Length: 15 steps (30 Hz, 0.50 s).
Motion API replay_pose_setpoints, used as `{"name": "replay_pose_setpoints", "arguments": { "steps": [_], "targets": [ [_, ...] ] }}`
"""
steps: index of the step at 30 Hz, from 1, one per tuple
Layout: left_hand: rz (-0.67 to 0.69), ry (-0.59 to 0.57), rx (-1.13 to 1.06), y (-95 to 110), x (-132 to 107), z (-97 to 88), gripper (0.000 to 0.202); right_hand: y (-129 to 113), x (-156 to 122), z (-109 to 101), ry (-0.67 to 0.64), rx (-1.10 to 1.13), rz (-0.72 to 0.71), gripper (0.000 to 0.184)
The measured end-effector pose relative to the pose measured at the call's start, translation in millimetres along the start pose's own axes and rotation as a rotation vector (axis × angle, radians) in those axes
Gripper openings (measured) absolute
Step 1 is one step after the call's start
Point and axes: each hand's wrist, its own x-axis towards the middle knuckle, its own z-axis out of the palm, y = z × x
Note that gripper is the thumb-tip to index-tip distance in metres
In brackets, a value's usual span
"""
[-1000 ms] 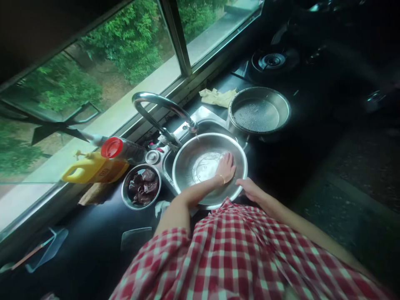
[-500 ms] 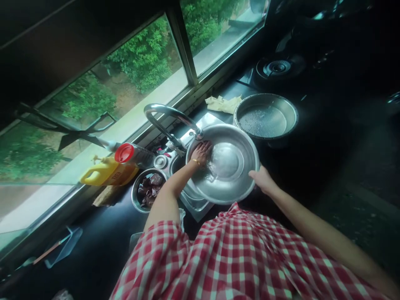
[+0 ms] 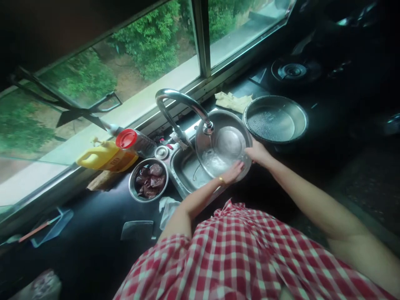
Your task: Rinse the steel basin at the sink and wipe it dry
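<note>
A wide metal basin (image 3: 231,141) is tilted over the sink (image 3: 187,168), below the curved faucet (image 3: 183,100), and water runs into it. My right hand (image 3: 259,152) grips the basin's right rim, thumb over the edge. Inside the basin, near its lower edge, my left hand (image 3: 233,171) lies with fingers stretched out against the wet metal. A yellow band circles the left wrist. To the left of the sink, a metal bowl (image 3: 133,183) holds several dark red-brown, wet pieces that look like meat.
Right of the basin stands a round perforated pan (image 3: 304,121), with a pale cloth (image 3: 233,101) behind it. A yellow jug (image 3: 103,156) and a red-lidded jar (image 3: 126,138) are by the window. A cleaver-like blade (image 3: 137,230) lies in front, and a gas burner (image 3: 293,71) sits far right.
The basin has tipped more, uncovering the sink's left part. My left hand has moved from the basin's far left side to its near lower side. My right hand still grips the rim.
</note>
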Motion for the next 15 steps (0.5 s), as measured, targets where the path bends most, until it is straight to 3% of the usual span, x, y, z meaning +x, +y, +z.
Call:
{"name": "replay_pose_setpoints", "arguments": {
  "steps": [4, 6, 7, 9, 11, 15],
  "targets": [
    [-0.147, 0.039, 0.069, -71.6, -26.1, -25.0, 0.049, -19.8, 7.3, -37.5, -0.128, -0.197, -0.096, 0.073],
    [-0.198, 0.067, 0.084, -86.0, -33.1, -26.0, 0.051, -27.1, 11.7, -45.4, -0.090, -0.296, -0.189, 0.069],
    [-0.211, 0.062, 0.080, -83.4, -34.5, -22.2, 0.052, -28.8, 12.6, -44.2, -0.028, -0.337, -0.233, 0.065],
    [-0.204, 0.017, 0.048, -60.5, -33.2, -8.4, 0.050, -26.6, 9.7, -30.5, 0.153, -0.385, -0.307, 0.057],
    [-0.164, -0.023, -0.001, -22.7, -25.9, 6.0, 0.042, -16.1, -0.8, -4.6, 0.313, -0.375, -0.348, 0.056],
    [-0.083, 0.057, -0.081, 48.9, 0.0, 12.5, 0.042, 22.8, -31.2, 49.0, 0.469, -0.264, -0.289, 0.057]
  ]
}}
